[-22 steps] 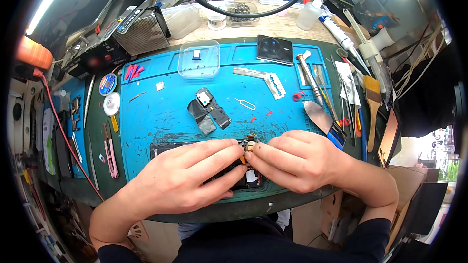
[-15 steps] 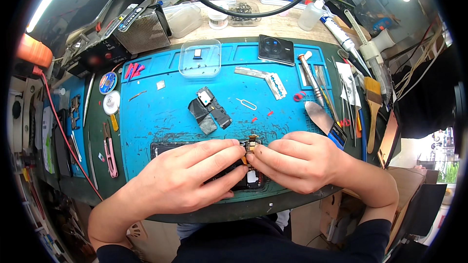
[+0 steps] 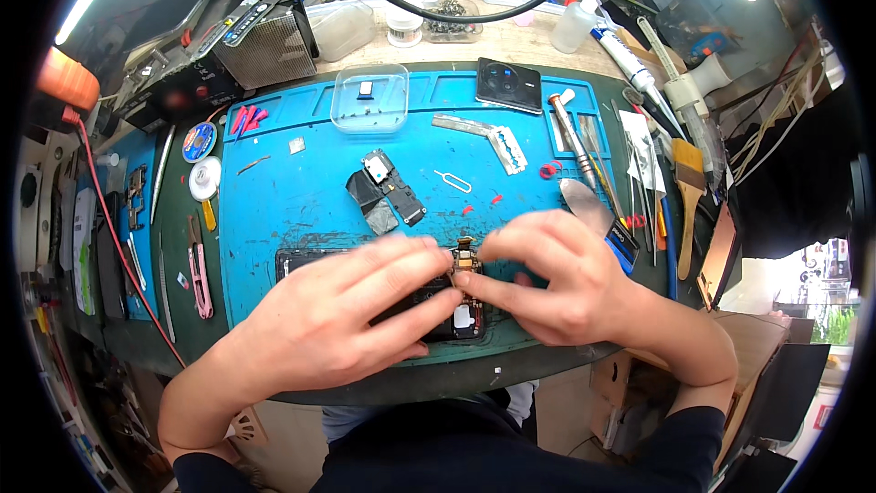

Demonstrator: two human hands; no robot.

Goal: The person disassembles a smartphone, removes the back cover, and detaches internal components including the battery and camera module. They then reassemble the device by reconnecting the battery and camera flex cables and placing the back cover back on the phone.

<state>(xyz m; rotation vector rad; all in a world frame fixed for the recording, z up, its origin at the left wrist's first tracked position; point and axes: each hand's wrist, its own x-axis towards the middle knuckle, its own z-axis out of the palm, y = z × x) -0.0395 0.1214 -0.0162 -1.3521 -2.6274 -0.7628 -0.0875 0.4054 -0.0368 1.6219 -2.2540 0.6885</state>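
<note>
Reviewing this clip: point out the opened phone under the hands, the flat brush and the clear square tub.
Opened phone [image 3: 464, 317]: head view, white patch toward its right end.
Flat brush [image 3: 690, 190]: head view, wooden handle below the bristles.
Clear square tub [image 3: 390, 93]: head view, bare floor.

An opened black phone [image 3: 444, 327] was laid flat near the close edge of a blue mat [image 3: 310, 183], its long side running left to right, its middle largely hidden. Gold and dark electronic parts [image 3: 466, 265] were exposed at its right end, where a whitish patch [image 3: 464, 317] was set nearer the body.
</note>
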